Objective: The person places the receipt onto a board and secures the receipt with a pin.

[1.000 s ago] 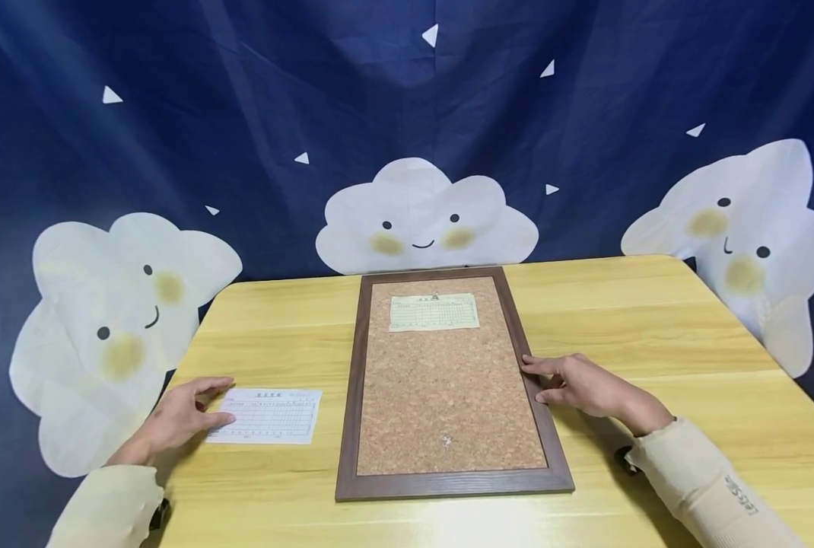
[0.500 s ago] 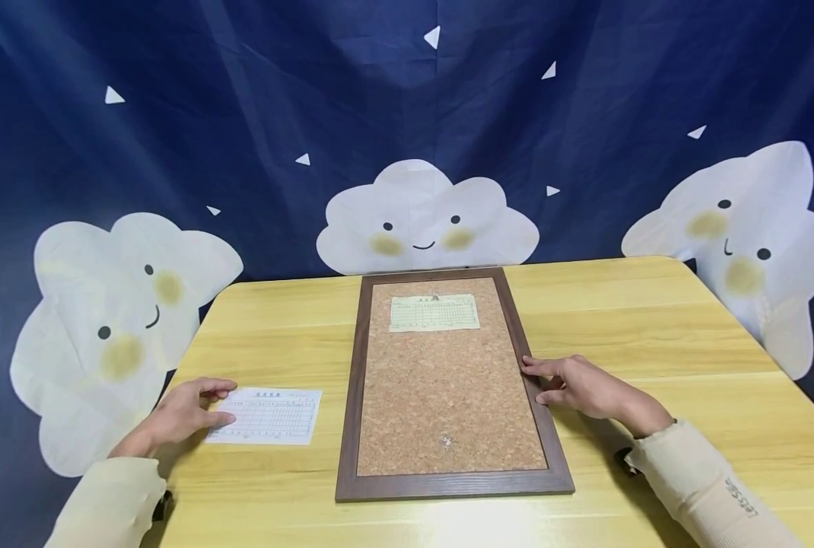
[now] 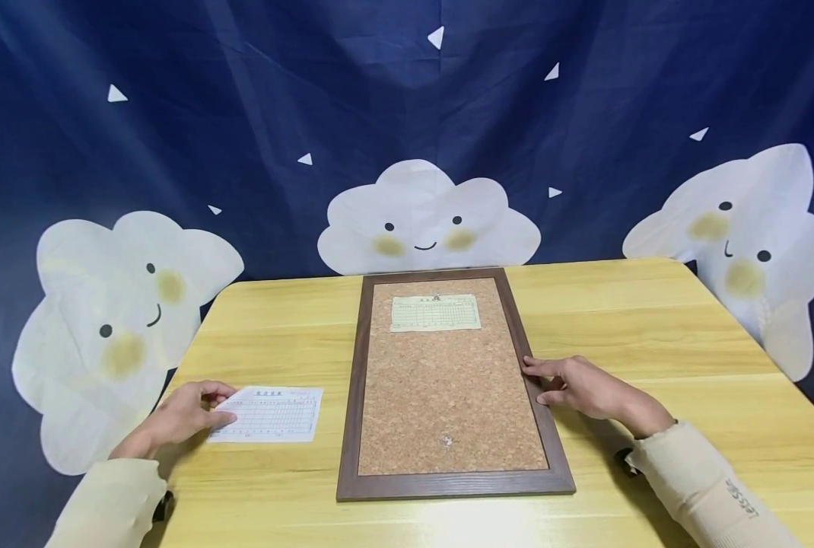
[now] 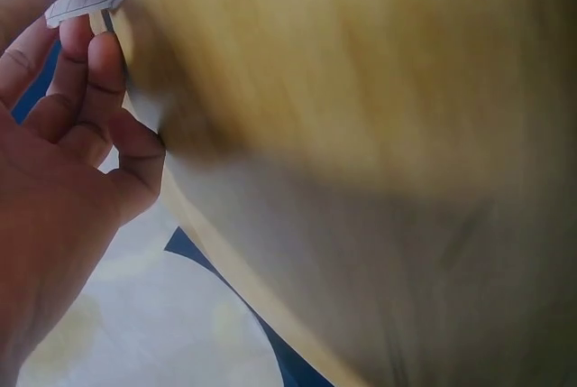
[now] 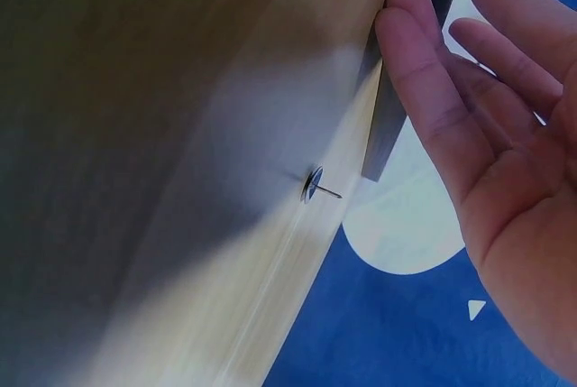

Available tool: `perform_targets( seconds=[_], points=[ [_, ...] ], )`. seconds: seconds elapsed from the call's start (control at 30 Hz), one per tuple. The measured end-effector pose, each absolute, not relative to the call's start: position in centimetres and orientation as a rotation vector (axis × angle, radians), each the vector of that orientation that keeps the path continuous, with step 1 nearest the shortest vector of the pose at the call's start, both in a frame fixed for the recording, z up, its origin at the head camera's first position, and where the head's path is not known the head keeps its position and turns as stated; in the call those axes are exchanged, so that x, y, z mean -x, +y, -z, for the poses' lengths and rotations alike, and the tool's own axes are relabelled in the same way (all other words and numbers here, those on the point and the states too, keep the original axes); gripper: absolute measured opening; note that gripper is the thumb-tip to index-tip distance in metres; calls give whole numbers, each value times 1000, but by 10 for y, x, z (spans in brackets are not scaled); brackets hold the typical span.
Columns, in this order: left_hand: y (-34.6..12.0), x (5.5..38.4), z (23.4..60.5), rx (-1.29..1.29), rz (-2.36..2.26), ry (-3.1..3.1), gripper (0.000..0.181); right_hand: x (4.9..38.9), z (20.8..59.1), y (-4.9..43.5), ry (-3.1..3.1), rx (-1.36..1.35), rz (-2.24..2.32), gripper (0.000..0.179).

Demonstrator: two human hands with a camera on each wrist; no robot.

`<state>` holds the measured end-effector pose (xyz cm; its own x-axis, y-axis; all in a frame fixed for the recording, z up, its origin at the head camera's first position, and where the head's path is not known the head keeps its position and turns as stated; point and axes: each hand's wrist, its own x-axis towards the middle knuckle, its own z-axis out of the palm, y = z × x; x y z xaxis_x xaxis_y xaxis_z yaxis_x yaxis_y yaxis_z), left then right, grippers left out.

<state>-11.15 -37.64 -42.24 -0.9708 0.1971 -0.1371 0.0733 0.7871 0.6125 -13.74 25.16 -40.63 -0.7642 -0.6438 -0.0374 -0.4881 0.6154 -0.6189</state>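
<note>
My left hand [image 3: 182, 417] pinches the left edge of a white printed form [image 3: 270, 415] between thumb and fingers. That edge is raised off the table, and its corner shows in the left wrist view beside the fingers [image 4: 104, 62]. My right hand [image 3: 581, 384] rests with thumb and fingertips against the right side of a brown-framed cork board [image 3: 448, 388]. A pale green form [image 3: 434, 313] lies at the board's top, with a small dark tack [image 3: 437, 297] on its upper edge. Near the board's bottom sits a small shiny bit [image 3: 446, 441].
A thumbtack [image 5: 315, 185] lies on the table near the right hand, its pin sticking out, in the right wrist view. The wooden table [image 3: 277, 335] carries the board in its middle. Behind it hangs a blue curtain [image 3: 270, 99] with smiling clouds.
The white form's left edge has lifted, with its upper left corner bending up at my left fingers. My right hand and the board have stayed in place.
</note>
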Motion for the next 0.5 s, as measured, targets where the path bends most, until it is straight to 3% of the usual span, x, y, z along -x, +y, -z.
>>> perform_targets(
  seconds=[0.13, 0.5],
  points=[
    [-375, 110, 423, -248, -958, 2796, 27, 137, 407, 251, 2589, 929, 883, 49],
    [-376, 109, 424, -150, -1217, 2680, 39, 138, 407, 252, 2584, 917, 883, 49]
  ],
)
